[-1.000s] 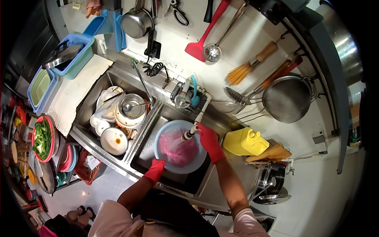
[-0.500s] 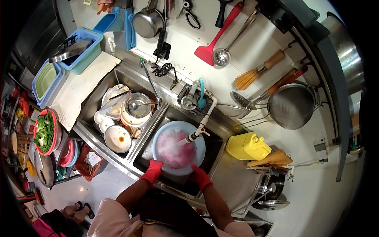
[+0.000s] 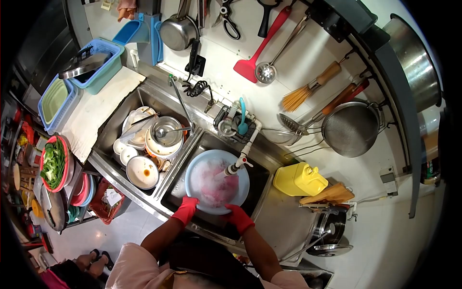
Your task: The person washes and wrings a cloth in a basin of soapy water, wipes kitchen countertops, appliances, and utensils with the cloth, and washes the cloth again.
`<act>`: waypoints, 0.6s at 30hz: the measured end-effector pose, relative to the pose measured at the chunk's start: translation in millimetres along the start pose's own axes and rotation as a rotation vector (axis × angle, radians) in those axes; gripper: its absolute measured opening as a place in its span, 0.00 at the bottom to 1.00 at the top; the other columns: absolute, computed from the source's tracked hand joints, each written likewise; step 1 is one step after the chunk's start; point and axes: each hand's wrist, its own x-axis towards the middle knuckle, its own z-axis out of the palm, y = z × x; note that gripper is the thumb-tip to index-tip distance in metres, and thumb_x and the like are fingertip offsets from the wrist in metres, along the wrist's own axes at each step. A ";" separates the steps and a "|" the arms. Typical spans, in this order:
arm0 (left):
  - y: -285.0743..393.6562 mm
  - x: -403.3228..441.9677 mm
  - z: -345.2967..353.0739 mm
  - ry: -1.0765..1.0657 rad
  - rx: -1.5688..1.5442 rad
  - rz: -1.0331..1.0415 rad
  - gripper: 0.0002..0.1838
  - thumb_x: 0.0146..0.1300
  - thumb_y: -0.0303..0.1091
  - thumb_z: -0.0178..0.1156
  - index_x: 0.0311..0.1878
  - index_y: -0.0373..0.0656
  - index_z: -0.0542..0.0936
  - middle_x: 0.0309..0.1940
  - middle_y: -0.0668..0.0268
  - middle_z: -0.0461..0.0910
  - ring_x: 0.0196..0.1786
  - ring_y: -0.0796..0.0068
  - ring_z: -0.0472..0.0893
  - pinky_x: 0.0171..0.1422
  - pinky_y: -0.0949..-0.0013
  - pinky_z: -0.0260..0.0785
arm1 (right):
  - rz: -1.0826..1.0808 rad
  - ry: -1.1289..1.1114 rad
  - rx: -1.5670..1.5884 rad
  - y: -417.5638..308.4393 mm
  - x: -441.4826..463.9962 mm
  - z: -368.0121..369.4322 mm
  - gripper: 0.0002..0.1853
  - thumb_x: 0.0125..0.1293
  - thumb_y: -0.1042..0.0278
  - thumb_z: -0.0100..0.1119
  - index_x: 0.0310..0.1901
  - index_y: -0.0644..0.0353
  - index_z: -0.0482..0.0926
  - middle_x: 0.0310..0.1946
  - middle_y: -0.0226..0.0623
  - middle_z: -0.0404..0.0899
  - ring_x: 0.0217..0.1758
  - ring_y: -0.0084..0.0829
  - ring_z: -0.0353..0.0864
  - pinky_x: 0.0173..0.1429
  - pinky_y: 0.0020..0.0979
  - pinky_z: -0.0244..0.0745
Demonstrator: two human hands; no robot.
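A light blue basin (image 3: 192, 159) sits in the right-hand sink bowl, full of foamy water. Something pink (image 3: 219, 190), perhaps a cloth, lies under the suds. My left hand (image 3: 187, 207), in a red rubber glove, grips the near left rim. On the near right rim is my right hand (image 3: 238, 216), also red-gloved, with its fingers curled over the edge. Above the basin hangs the white tap spout (image 3: 233, 169) with a red-marked handle. Foam hides its tip.
Dirty bowls (image 3: 142, 172) and a steel ladle (image 3: 175, 130) fill the left sink bowl (image 3: 113, 113). A yellow jug (image 3: 298, 179) stands right of the sink. Utensils, including a red spatula (image 3: 248, 67) and a strainer (image 3: 350, 129), hang on the wall. Another person's feet (image 3: 103, 259) show lower left.
My right hand has shifted slightly left and up onto the basin's rim. The pink thing and foam look different in shape. My left hand stays at the rim.
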 end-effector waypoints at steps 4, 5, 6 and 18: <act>2.3 -2.5 2.9 0.034 0.057 -0.028 0.18 0.45 0.22 0.72 0.43 0.31 0.84 0.31 0.55 0.84 0.31 0.58 0.83 0.32 0.55 0.76 | -0.031 0.021 0.058 4.3 3.8 -1.8 0.24 0.68 0.69 0.63 0.64 0.63 0.72 0.62 0.45 0.77 0.64 0.44 0.77 0.66 0.48 0.78; 6.6 -5.2 3.0 0.030 0.073 -0.026 0.19 0.45 0.22 0.72 0.43 0.31 0.84 0.30 0.55 0.84 0.30 0.58 0.83 0.32 0.55 0.76 | -0.036 0.025 0.048 4.3 2.9 -1.7 0.24 0.68 0.70 0.62 0.64 0.63 0.72 0.62 0.45 0.77 0.64 0.44 0.77 0.67 0.47 0.78; -0.1 4.7 2.9 0.028 0.089 -0.024 0.19 0.45 0.22 0.72 0.43 0.31 0.84 0.30 0.55 0.85 0.30 0.58 0.82 0.33 0.55 0.76 | -0.049 0.039 0.048 4.1 2.0 -0.2 0.23 0.67 0.71 0.62 0.63 0.63 0.72 0.61 0.45 0.77 0.64 0.44 0.77 0.67 0.47 0.78; -1.2 14.0 3.1 0.066 0.141 -0.020 0.16 0.46 0.23 0.72 0.41 0.30 0.84 0.29 0.57 0.84 0.29 0.60 0.83 0.33 0.57 0.74 | -0.158 0.133 0.124 13.8 7.1 7.7 0.22 0.63 0.77 0.64 0.59 0.62 0.72 0.56 0.44 0.77 0.60 0.46 0.78 0.65 0.46 0.79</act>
